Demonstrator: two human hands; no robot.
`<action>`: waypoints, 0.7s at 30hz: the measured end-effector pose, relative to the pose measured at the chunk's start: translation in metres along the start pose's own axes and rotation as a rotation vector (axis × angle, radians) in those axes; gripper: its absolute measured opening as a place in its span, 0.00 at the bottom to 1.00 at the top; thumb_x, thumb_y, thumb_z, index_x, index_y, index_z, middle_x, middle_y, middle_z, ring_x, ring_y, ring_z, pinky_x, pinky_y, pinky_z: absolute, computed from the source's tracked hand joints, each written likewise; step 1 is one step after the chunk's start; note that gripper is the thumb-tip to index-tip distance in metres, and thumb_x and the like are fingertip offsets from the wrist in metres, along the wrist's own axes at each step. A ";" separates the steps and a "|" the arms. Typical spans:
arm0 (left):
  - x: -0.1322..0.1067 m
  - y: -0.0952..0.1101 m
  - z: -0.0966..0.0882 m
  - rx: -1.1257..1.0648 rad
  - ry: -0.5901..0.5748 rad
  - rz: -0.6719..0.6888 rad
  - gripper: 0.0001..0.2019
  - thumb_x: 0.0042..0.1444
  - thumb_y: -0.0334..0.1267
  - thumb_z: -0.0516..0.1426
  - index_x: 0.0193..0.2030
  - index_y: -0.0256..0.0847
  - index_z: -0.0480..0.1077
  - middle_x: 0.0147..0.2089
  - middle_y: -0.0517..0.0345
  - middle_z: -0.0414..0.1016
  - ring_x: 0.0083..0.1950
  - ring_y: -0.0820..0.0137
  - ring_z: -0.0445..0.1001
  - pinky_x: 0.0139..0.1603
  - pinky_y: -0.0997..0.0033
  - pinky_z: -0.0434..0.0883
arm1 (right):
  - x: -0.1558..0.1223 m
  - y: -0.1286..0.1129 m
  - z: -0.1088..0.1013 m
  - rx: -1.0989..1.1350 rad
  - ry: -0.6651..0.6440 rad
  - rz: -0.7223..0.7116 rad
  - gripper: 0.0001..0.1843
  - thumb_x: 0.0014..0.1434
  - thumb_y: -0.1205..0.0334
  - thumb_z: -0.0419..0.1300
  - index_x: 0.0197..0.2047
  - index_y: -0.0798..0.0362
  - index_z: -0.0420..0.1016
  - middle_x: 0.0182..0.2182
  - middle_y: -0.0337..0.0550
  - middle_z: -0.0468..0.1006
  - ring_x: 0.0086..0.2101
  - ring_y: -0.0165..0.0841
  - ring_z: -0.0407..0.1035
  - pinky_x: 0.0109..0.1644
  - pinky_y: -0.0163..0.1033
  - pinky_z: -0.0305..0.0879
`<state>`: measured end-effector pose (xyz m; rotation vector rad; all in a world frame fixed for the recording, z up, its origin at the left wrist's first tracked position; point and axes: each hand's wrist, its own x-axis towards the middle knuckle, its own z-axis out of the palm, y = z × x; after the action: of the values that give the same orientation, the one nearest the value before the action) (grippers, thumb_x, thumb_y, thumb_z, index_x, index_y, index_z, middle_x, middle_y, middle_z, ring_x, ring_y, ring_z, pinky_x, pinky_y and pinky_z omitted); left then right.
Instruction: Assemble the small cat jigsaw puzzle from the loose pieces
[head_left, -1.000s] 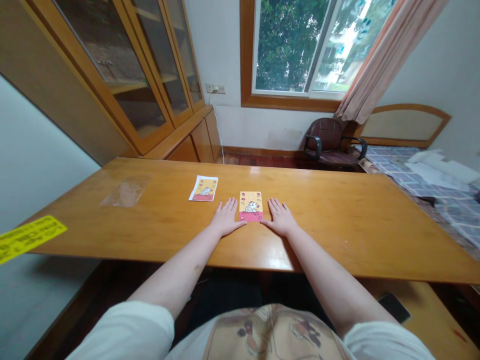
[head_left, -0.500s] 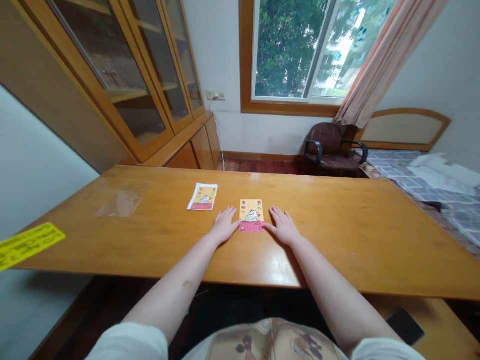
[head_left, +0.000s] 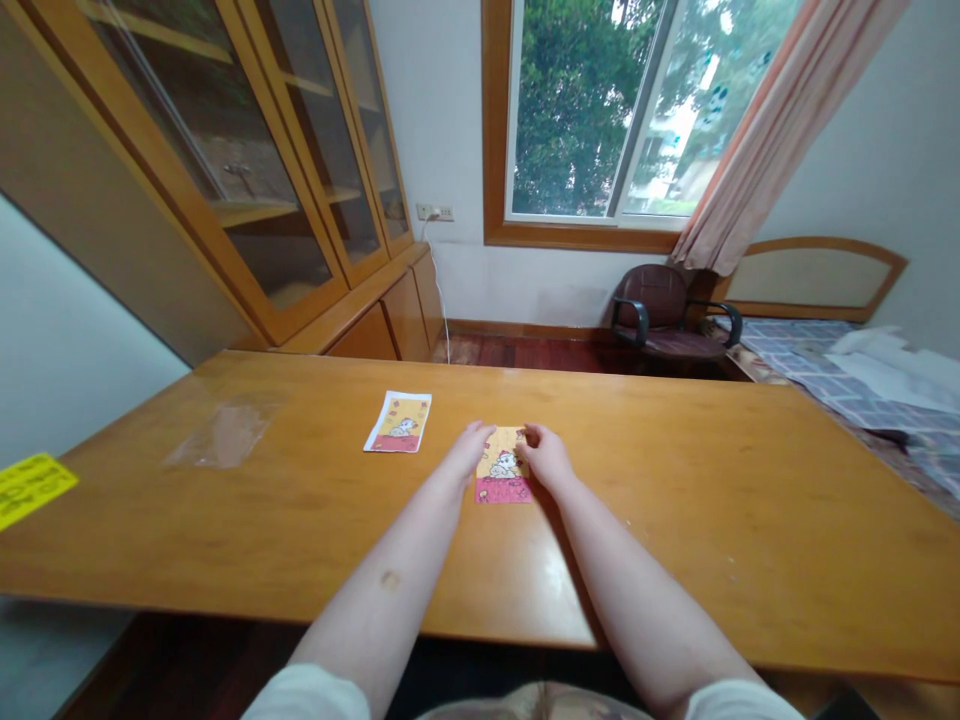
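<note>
Both hands moved inward, left hand (head_left: pixel 470 452) and right hand (head_left: pixel 545 456) grip pinching yellow-pink cartoon card (head_left: pixel 502 476) top

I can't make out a single legible word from here. The yellow sticker (head_left: pixel 28 488) at the table's left edge carries dark lines of print, too blurred to read. The yellow-and-pink card (head_left: pixel 502 470) between my hands and the white-bordered card (head_left: pixel 398 423) beside it show cartoon pictures and small marks, nothing I can read.
</note>
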<state>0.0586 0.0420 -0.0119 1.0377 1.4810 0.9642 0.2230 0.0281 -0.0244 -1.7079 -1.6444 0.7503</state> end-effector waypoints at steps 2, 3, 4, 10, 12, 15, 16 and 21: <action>0.006 -0.001 0.002 0.025 0.002 0.003 0.17 0.60 0.42 0.54 0.53 0.37 0.65 0.53 0.49 0.68 0.49 0.63 0.71 0.47 0.55 0.71 | -0.001 0.003 0.004 -0.011 0.028 -0.018 0.27 0.46 0.65 0.62 0.52 0.54 0.70 0.48 0.49 0.75 0.47 0.38 0.69 0.54 0.43 0.62; 0.008 -0.001 0.002 0.050 0.007 0.010 0.17 0.60 0.42 0.54 0.53 0.38 0.65 0.53 0.49 0.68 0.49 0.64 0.71 0.47 0.55 0.71 | -0.001 0.005 0.006 -0.014 0.045 -0.028 0.28 0.44 0.66 0.63 0.52 0.55 0.70 0.48 0.50 0.75 0.48 0.39 0.69 0.55 0.44 0.62; 0.009 -0.003 0.002 0.074 0.016 0.020 0.17 0.60 0.42 0.54 0.54 0.37 0.64 0.53 0.49 0.68 0.49 0.64 0.71 0.47 0.56 0.72 | 0.000 0.007 0.006 -0.012 0.064 -0.035 0.29 0.44 0.67 0.63 0.52 0.55 0.70 0.47 0.50 0.75 0.47 0.39 0.68 0.55 0.44 0.62; 0.008 -0.009 0.003 0.302 0.041 0.112 0.29 0.48 0.28 0.61 0.59 0.37 0.60 0.49 0.47 0.72 0.38 0.70 0.73 0.41 0.69 0.71 | 0.006 0.011 0.006 0.027 0.098 -0.034 0.32 0.44 0.71 0.60 0.55 0.57 0.67 0.46 0.48 0.74 0.42 0.35 0.69 0.51 0.40 0.64; 0.007 -0.009 0.002 0.374 0.037 0.160 0.29 0.47 0.26 0.61 0.57 0.38 0.63 0.46 0.50 0.73 0.37 0.70 0.73 0.41 0.70 0.70 | 0.007 0.011 0.005 0.043 0.074 -0.029 0.32 0.44 0.71 0.60 0.55 0.57 0.68 0.45 0.48 0.74 0.42 0.34 0.69 0.50 0.40 0.64; 0.006 -0.006 0.002 0.449 0.002 0.231 0.23 0.47 0.25 0.59 0.52 0.38 0.68 0.44 0.52 0.73 0.35 0.71 0.72 0.41 0.70 0.70 | 0.009 0.011 0.003 0.063 0.021 -0.020 0.26 0.44 0.71 0.62 0.50 0.56 0.73 0.40 0.46 0.77 0.38 0.34 0.70 0.47 0.39 0.66; 0.006 -0.005 0.002 0.468 -0.011 0.260 0.20 0.47 0.25 0.58 0.49 0.38 0.71 0.44 0.52 0.73 0.36 0.70 0.72 0.42 0.70 0.70 | 0.009 0.011 0.002 0.066 0.008 -0.022 0.22 0.45 0.70 0.62 0.47 0.55 0.74 0.37 0.44 0.78 0.36 0.33 0.71 0.45 0.39 0.66; 0.000 0.004 0.004 0.503 -0.079 0.394 0.09 0.51 0.30 0.56 0.37 0.42 0.75 0.39 0.56 0.74 0.42 0.67 0.72 0.48 0.67 0.69 | 0.009 0.006 -0.006 0.095 0.005 -0.081 0.10 0.50 0.67 0.59 0.37 0.53 0.77 0.34 0.42 0.77 0.35 0.33 0.70 0.43 0.38 0.66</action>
<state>0.0630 0.0432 -0.0085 1.7613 1.5189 0.8171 0.2316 0.0363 -0.0254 -1.5669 -1.6372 0.7721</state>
